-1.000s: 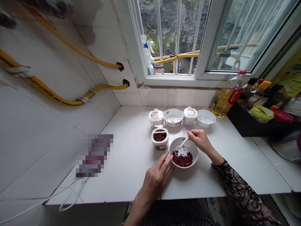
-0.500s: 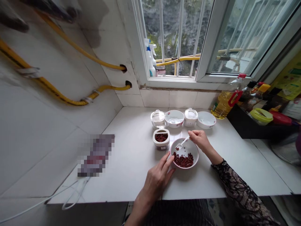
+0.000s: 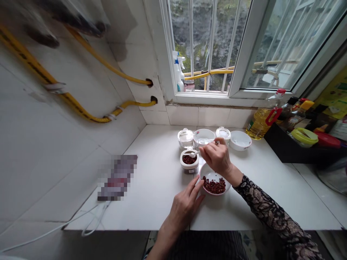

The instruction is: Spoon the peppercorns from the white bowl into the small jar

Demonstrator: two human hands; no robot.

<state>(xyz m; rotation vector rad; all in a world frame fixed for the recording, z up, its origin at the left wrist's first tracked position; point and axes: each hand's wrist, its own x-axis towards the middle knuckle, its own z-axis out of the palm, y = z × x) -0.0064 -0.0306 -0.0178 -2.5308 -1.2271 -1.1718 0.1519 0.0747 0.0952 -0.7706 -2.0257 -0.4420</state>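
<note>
My left hand (image 3: 185,204) holds the left side of a white bowl (image 3: 228,187) with a pink rim. Its fingertips rest at the rim and its thumb lies lower against the outside. Dark red dried peppercorn-like pieces (image 3: 214,186) are heaped in the bowl's near part. My right hand (image 3: 218,155) pinches the handle of a small white spoon (image 3: 192,155). The spoon's head is at the mouth of an open seasoning jar (image 3: 189,167) holding the same red pieces. The right hand hides the bowl's far rim.
Behind stand two lidded jars (image 3: 185,138) (image 3: 223,134) and two white bowls (image 3: 204,134) (image 3: 240,141). An oil bottle (image 3: 261,119) and a black box (image 3: 279,144) of seasonings are at the right. A blurred-out object (image 3: 118,178) with a white cable (image 3: 92,224) lies left.
My right hand has moved the spoon left and away from me, from over the bowl to the jar's mouth. My left hand stays at the bowl. The view has shifted slightly.
</note>
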